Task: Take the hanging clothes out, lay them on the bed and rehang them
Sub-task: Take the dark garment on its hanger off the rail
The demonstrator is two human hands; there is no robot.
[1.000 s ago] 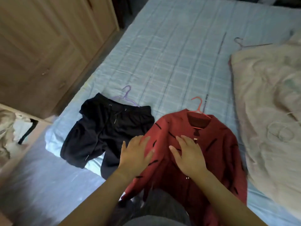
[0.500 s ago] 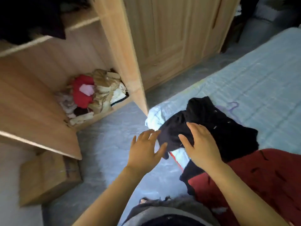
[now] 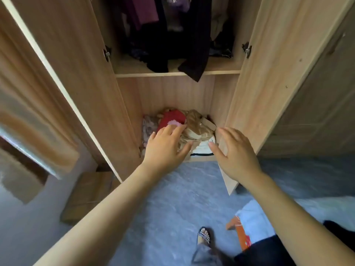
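I face an open wooden wardrobe (image 3: 178,73). Dark and purple hanging clothes (image 3: 169,29) fill its upper section, their hems reaching the shelf. My left hand (image 3: 165,148) and my right hand (image 3: 234,154) are both stretched out in front of the lower compartment, fingers spread and holding nothing. They hover in the air, well below the hanging clothes. A corner of the bed (image 3: 272,210) with a black garment (image 3: 338,227) on it shows at the lower right.
A heap of folded red, tan and white clothes (image 3: 192,127) lies in the wardrobe's bottom compartment. The open left door (image 3: 63,77) and right door (image 3: 269,77) flank the opening. A cardboard box (image 3: 86,194) sits on the grey floor (image 3: 169,204). My sandalled foot (image 3: 204,237) is below.
My view swung left from the bed and its red shirt and black shorts to the open wardrobe. Both hands left the clothes on the bed and now reach out empty toward the wardrobe.
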